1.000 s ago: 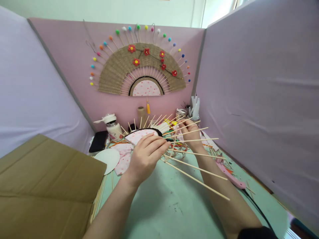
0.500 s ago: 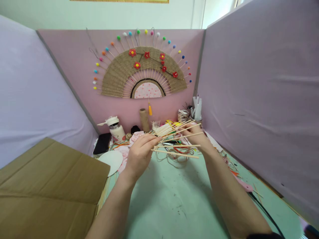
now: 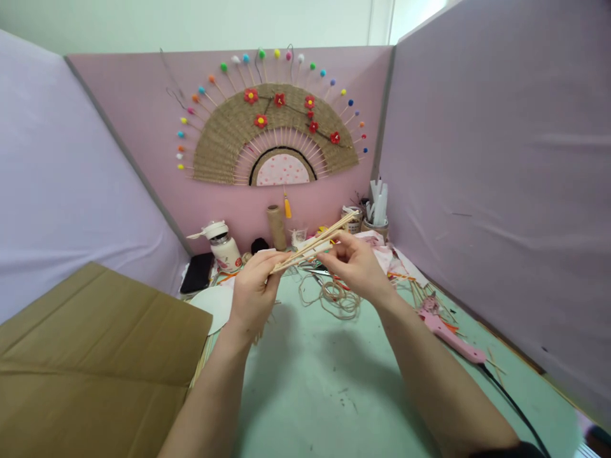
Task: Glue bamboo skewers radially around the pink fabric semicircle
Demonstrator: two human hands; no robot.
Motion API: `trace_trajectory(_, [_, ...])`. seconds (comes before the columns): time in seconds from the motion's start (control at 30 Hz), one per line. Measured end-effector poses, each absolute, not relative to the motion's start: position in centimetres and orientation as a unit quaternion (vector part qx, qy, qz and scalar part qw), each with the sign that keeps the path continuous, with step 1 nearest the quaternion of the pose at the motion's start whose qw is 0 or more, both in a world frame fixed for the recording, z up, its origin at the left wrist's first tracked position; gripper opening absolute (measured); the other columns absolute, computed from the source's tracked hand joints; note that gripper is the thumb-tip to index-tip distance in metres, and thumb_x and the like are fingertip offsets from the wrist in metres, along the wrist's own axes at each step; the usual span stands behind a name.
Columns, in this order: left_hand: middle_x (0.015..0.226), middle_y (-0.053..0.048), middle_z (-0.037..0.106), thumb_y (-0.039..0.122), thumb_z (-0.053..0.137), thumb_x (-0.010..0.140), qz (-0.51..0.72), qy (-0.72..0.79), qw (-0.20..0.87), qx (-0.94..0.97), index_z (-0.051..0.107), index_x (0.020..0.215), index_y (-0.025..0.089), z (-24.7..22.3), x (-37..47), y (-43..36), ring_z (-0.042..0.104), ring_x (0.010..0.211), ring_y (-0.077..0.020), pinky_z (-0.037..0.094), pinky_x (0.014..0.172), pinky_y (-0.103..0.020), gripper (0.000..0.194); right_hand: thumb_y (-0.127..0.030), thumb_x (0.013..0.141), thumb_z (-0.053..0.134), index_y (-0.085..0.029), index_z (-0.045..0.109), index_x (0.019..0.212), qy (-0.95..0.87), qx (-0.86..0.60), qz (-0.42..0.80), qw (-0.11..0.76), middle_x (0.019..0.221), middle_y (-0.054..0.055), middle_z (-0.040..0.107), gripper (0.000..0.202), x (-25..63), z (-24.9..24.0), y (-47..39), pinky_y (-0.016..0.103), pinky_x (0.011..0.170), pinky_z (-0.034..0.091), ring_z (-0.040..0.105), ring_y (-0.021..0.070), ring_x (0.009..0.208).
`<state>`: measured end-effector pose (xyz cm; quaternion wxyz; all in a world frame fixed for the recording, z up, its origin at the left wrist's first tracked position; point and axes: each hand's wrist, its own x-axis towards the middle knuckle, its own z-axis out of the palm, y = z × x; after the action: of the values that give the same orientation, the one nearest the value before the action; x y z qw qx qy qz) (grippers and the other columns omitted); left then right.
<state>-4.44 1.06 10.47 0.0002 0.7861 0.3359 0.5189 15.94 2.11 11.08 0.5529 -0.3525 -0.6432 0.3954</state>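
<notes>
Wooden sticks, seen nearly edge-on, held between two hands above the green tabletop.
Left hand clasps their near ends, fingers pressed together; right hand pinches them farther along, between thumb and fingers. Done: the sticks appear gathered into one flat set, though at this angle their joining cannot be made out. Not yet begun, apparently: any woven band like the wall fan's; twine lies loose beneath.

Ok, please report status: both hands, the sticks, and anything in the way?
Left hand gripping sticks; right hand at their farther part. Sticks bunched, slanting, held above table. String on table, apparently not in the way.
</notes>
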Motion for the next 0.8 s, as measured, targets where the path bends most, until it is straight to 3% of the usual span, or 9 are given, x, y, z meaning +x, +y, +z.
trace_trajectory(0.13, [0.107,-0.005,0.074,0.013,0.059,0.091,0.516,0.32,0.008,0.794,0.071,0.11,0.023,10.8,-4.2,0.7,0.066,0.101,-0.0157,0.051,0.09,-0.03,0.025,-0.029,0.08,0.066,-0.02,0.06,0.11,-0.629,-0.293,0.452,0.56,0.053,-0.011,0.04,0.032,14.8,10.4,2.4,0.019,0.044,0.026,0.033,0.0063,0.045])
trace_trajectory(0.37, [0.105,-0.006,0.074,0.015,0.057,0.091,0.506,0.326,0.017,0.799,0.071,0.107,0.022,10.9,-3.7,0.4,0.067,0.101,-0.0176,0.052,0.09,-0.031,0.022,-0.027,0.08,0.065,-0.019,0.065,0.089,-0.646,-0.308,0.399,0.574,0.055,-0.009,0.036,0.013,14.6,9.9,2.4,0.019,0.044,0.023,0.032,0.0061,0.048])
trace_trajectory(0.53, [0.105,-0.006,0.075,0.017,0.056,0.093,0.497,0.332,0.02,0.801,0.071,0.107,0.022,11.0,-3.7,0.3,0.067,0.101,-0.0184,0.052,0.09,-0.033,0.022,-0.031,0.08,0.063,-0.019,0.06,0.079,-0.648,-0.309,0.378,0.584,0.055,-0.009,0.034,0.012,14.4,9.9,2.4,0.021,0.045,0.024,0.03,0.0066,0.047])
trace_trajectory(0.8, [0.106,-0.006,0.074,0.015,0.057,0.092,0.5,0.322,0.027,0.804,0.071,0.107,0.022,10.9,-3.8,0.4,0.066,0.103,-0.0178,0.051,0.095,-0.034,0.022,-0.028,0.082,0.062,-0.019,0.061,0.082,-0.65,-0.286,0.388,0.588,0.055,-0.009,0.033,0.009,14.4,10.1,2.3,0.021,0.045,0.022,0.028,0.0067,0.048])
